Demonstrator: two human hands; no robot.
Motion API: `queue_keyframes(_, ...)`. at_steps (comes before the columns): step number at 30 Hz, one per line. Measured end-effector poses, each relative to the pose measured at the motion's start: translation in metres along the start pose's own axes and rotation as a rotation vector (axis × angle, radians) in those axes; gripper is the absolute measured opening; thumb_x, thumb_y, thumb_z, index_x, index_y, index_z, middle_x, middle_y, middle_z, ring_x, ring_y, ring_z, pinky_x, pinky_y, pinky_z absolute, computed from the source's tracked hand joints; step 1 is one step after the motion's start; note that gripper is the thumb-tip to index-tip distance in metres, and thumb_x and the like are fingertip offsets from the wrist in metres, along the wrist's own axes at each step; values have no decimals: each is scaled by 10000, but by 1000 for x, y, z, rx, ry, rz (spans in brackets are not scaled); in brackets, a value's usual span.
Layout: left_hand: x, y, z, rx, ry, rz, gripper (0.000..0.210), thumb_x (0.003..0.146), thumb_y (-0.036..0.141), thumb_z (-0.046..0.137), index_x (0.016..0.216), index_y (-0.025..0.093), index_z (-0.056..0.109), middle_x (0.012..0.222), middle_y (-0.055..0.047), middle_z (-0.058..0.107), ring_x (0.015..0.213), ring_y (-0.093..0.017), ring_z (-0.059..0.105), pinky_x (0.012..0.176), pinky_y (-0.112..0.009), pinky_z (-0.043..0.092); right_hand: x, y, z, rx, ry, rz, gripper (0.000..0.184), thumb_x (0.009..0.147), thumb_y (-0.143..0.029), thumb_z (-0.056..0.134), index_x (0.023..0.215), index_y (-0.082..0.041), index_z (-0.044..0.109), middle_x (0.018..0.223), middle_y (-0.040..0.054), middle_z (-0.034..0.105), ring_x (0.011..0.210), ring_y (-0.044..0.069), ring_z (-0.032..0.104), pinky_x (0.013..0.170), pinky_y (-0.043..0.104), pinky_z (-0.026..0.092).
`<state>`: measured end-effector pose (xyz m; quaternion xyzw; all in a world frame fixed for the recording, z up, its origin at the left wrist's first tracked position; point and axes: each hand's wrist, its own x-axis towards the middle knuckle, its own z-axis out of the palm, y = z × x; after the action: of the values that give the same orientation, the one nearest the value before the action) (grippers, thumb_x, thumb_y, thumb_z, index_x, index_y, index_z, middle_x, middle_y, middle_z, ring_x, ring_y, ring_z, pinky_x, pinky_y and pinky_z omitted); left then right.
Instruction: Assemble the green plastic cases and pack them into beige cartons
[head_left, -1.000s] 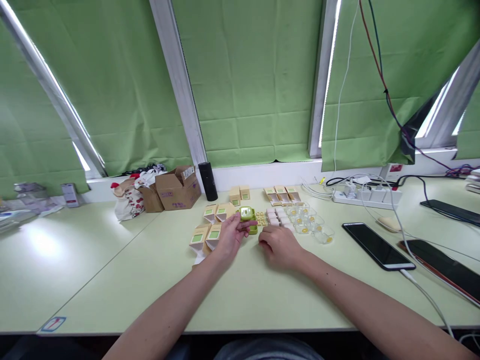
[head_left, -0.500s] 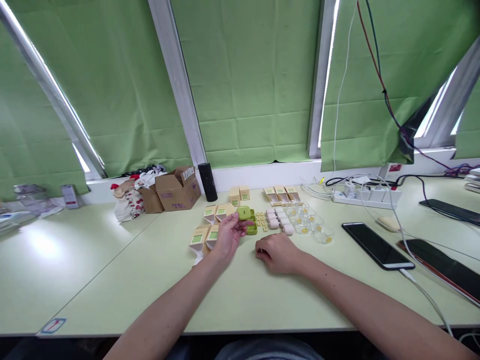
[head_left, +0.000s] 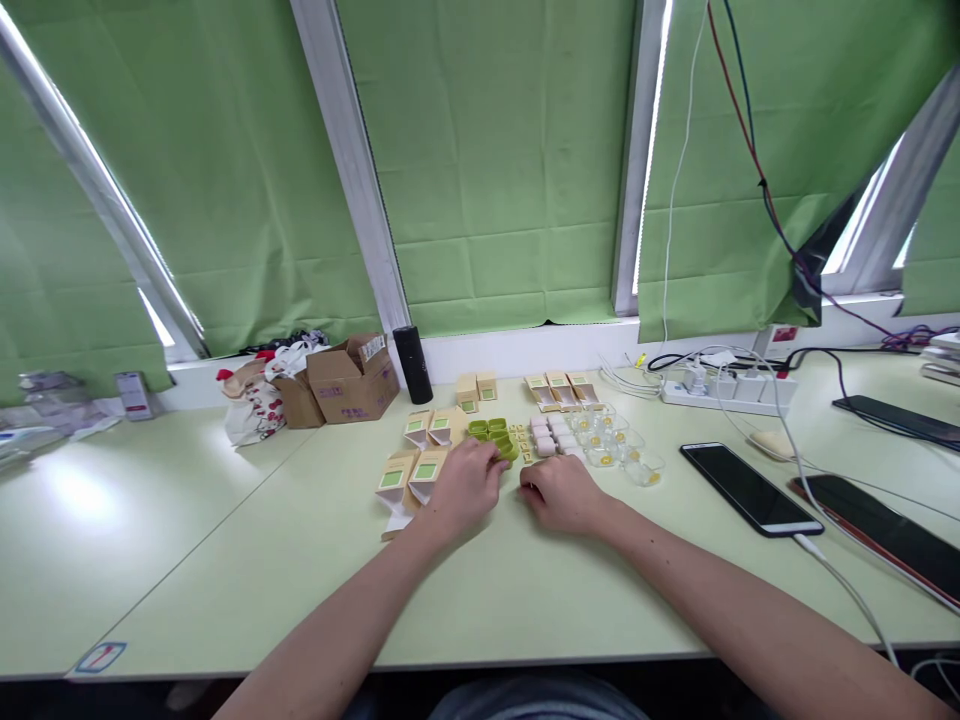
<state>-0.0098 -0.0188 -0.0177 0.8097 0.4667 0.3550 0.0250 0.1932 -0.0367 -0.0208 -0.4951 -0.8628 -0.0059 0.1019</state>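
My left hand (head_left: 471,482) is closed at the near edge of a cluster of small green boxes (head_left: 487,428). Its fingertips pinch a green box (head_left: 510,452) low over the table, partly covered by the fingers. To the right, my right hand (head_left: 564,494) rests on the tabletop with curled fingers; what they may hold is hidden. Small yellow squares (head_left: 522,436) lie beyond, between the green boxes and rows of pale pink cases (head_left: 545,442). Clear plastic containers (head_left: 604,455) with yellow spots sit further right.
Cardboard packs with green windows (head_left: 426,470) stand left of my left hand, others (head_left: 562,390) behind. A brown carton (head_left: 354,378) and black cylinder (head_left: 412,365) are at the back. A phone (head_left: 750,488) with cable and a power strip (head_left: 724,390) lie right.
My left hand has turned over and lowered the raised green box toward the others. My right hand has shifted slightly and stays curled. The view has moved a little.
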Motion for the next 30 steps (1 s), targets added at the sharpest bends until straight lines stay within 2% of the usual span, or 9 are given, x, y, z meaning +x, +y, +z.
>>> queue_keyframes(3, -3, 1, 3, 121, -135, -17, 208, 956, 240, 611, 771, 226, 704, 797, -107, 678, 804, -281, 641, 748, -390, 475, 1, 1, 1, -33, -16, 42, 253, 1015, -304, 572, 938, -211, 794, 952, 108, 824, 858, 244, 744, 694, 304, 393)
queue_keyframes(6, -4, 4, 2, 177, -198, -22, 257, 956, 220, 590, 726, 227, 703, 763, -112, 657, 789, -290, 636, 738, -389, 462, 1, 1, 1, -46, -25, 60, 253, 1005, -301, 578, 931, -209, 802, 934, 119, 822, 854, 251, 749, 689, 308, 403)
queue_keyframes(14, -6, 7, 1, 172, -229, -77, 308, 886, 281, 716, 584, 236, 670, 720, -99, 641, 730, -271, 627, 725, -377, 457, 2, 0, 2, -36, -24, 67, 252, 1000, -301, 587, 934, -211, 812, 927, 120, 818, 865, 254, 753, 704, 307, 427)
queue_keyframes(22, -2, 12, -3, 358, -327, -71, 278, 888, 216, 646, 617, 235, 705, 741, -132, 710, 760, -317, 678, 714, -391, 431, 2, 1, 4, -36, -19, 58, 263, 999, -291, 570, 934, -206, 811, 940, 121, 824, 868, 256, 754, 700, 312, 424)
queue_keyframes(30, -4, 8, 1, 231, -279, -123, 302, 841, 237, 698, 546, 231, 632, 659, -98, 688, 708, -290, 674, 739, -385, 440, 2, 0, 4, -37, -18, 58, 249, 993, -297, 574, 932, -210, 799, 942, 113, 826, 863, 254, 756, 666, 312, 395)
